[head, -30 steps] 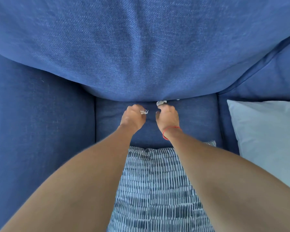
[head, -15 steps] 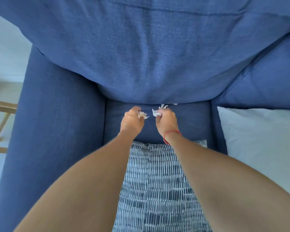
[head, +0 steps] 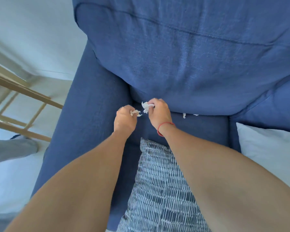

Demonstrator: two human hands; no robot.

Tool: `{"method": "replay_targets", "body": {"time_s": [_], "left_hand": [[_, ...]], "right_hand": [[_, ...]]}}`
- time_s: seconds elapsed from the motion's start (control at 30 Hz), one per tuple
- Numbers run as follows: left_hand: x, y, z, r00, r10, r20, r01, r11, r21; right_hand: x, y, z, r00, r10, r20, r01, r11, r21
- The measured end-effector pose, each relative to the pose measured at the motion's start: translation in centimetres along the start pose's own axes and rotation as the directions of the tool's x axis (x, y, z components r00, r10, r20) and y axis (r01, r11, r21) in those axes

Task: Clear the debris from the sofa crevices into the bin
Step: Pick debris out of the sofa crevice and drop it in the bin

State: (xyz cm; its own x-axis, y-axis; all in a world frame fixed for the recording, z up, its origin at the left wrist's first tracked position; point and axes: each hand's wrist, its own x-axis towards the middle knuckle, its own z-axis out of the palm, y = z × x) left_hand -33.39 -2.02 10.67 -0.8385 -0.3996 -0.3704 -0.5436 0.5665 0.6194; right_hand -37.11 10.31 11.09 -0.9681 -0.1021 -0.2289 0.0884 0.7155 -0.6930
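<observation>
Our left hand (head: pixel 125 120) and right hand (head: pixel 159 113) have lifted from the seat (head: pixel 199 129) back edge, fingers pinching paper scraps (head: pixel 145 106) (a leftover scrap (head: pixel 184 115) waits there).

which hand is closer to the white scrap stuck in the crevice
Right. The right hand is just left of the scrap; the left hand is farther left, beyond it.

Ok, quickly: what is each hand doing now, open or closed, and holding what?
Left hand: closed, pinching a crumpled scrap.
Right hand: closed, holding a white paper scrap.
</observation>
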Motion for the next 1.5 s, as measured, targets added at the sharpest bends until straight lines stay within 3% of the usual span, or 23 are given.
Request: {"method": "replay_targets", "body": {"time_s": [0.17,0.43,0.67,0.87,1.07,1.2,1.33,1.5], "left_hand": [[1.3,-4.0,-7.2,0.977,-0.081,-0.195,0.061,0.992,-0.109],[0.5,-15.0,-17.4,0.906,-0.27,-0.326,0.186,0.946,-0.267],[-3.0,-26.1,-22.7,0.769,-0.528,-0.36,0.401,0.837,-0.371],[-4.2,-30.6,-24.0,0.72,-0.6,-0.349,0.446,0.786,-0.429],[-4.7,-30.9,-24.5,0.749,-0.633,-0.194,0.558,0.761,-0.33],[-4.4,-29.6,-24.2,0.787,-0.595,-0.164,0.555,0.798,-0.236],[-2.8,-25.6,-23.7,0.838,-0.526,-0.146,0.505,0.848,-0.158],[0.5,-17.3,-21.3,0.935,-0.33,-0.131,0.334,0.943,0.009]], "right_hand": [[0.5,-7.5,3.4,0.992,-0.107,0.059,0.108,0.994,-0.009],[-2.7,-18.8,14.0,0.924,-0.299,0.24,0.319,0.947,-0.048],[-7.2,-25.2,23.5,0.757,-0.431,0.491,0.522,0.851,-0.059],[-8.6,-26.9,28.2,0.728,-0.403,0.555,0.536,0.839,-0.093],[-8.6,-26.8,29.9,0.614,-0.178,0.769,0.526,0.819,-0.229],[-7.6,-26.1,28.4,0.653,-0.189,0.733,0.482,0.85,-0.21],[-5.7,-24.8,24.2,0.751,-0.216,0.624,0.413,0.891,-0.189],[-2.1,-21.4,16.9,0.859,-0.182,0.479,0.304,0.933,-0.191]]}}
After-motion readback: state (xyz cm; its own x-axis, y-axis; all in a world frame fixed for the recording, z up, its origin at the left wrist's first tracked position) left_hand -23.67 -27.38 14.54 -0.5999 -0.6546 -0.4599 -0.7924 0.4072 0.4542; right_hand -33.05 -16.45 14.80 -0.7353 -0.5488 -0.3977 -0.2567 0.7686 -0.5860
